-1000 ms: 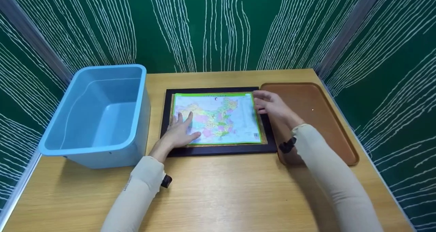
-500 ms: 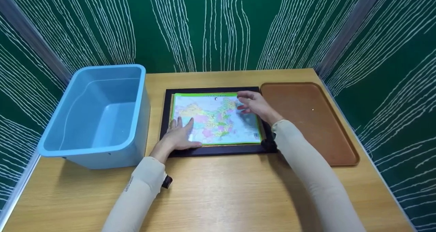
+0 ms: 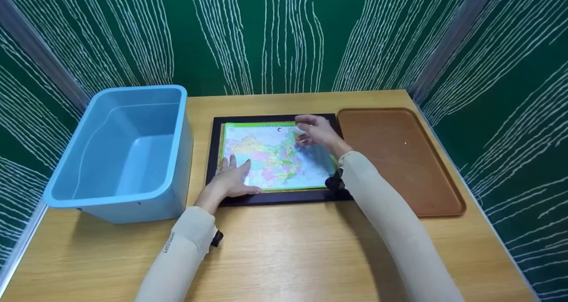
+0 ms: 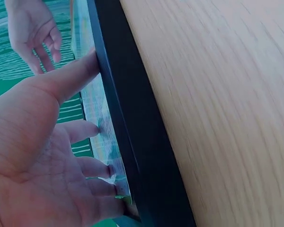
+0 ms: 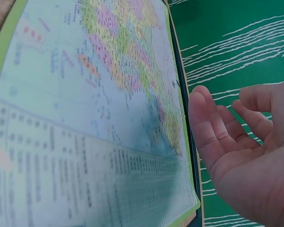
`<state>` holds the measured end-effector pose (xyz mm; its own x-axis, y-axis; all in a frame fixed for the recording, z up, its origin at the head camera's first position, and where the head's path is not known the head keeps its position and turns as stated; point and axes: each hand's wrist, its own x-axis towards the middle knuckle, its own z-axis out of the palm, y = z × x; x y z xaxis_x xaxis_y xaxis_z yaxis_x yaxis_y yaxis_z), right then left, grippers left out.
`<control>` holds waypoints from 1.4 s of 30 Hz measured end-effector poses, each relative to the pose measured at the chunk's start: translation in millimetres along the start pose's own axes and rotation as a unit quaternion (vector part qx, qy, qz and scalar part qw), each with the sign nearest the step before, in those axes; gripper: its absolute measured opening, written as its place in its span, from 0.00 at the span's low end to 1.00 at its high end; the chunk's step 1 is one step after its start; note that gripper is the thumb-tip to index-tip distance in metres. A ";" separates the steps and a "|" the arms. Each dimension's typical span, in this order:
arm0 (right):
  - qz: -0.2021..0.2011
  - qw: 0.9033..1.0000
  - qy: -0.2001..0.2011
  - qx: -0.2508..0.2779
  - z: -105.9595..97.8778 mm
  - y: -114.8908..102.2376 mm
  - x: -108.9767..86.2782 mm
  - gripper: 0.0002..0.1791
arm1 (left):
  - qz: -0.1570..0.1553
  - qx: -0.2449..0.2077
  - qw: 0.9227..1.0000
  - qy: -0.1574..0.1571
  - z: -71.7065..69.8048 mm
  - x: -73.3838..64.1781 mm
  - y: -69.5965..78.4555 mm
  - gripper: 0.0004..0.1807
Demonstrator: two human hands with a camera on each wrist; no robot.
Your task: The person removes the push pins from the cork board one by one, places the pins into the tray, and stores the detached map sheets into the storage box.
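A colourful map (image 3: 273,160) with a green border lies flat inside a black picture frame (image 3: 284,198) at the middle of the table. A narrow brown strip of backing shows along parts of the map's edge. My left hand (image 3: 227,181) rests spread on the frame's left side; in the left wrist view its fingertips touch the map and its thumb (image 4: 78,73) lies against the black frame. Above the map's upper right part is my right hand (image 3: 320,133), fingers loosely bent and holding nothing, casting a shadow on the map.
An empty blue plastic bin (image 3: 120,200) stands to the left of the frame. On the right, right beside the frame, lies a brown tray (image 3: 395,160). Green walls with white wavy lines (image 3: 284,36) enclose the wooden table (image 3: 275,253) at the back and sides.
My right hand has moved left from the map's right edge to over its upper right part. The left hand's thumb has slid down to the frame's near edge; its fingers stay nearly in place.
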<state>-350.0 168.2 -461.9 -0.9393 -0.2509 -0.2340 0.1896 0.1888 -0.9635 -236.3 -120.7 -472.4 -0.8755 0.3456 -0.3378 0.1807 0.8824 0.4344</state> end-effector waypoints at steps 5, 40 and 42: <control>0.005 1.000 -0.003 0.016 9.3 -2.5 9.4 0.24 | -0.012 -0.005 1.000 -0.011 -2.2 -1.3 1.2 0.55; 0.071 0.996 -0.005 -0.061 41.8 14.6 49.3 0.20 | -0.032 0.014 0.998 -0.053 -9.7 3.3 5.8 0.55; 0.071 0.995 -0.007 -0.064 42.1 14.3 50.3 0.20 | -0.030 0.014 0.998 -0.050 -9.7 3.5 4.7 0.55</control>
<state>-382.5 118.3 -492.9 -0.9010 -0.2265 -0.3700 0.2820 0.3423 -0.8963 -242.8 -118.5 -463.5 -0.8359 0.3207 -0.4455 0.1427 0.9106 0.3879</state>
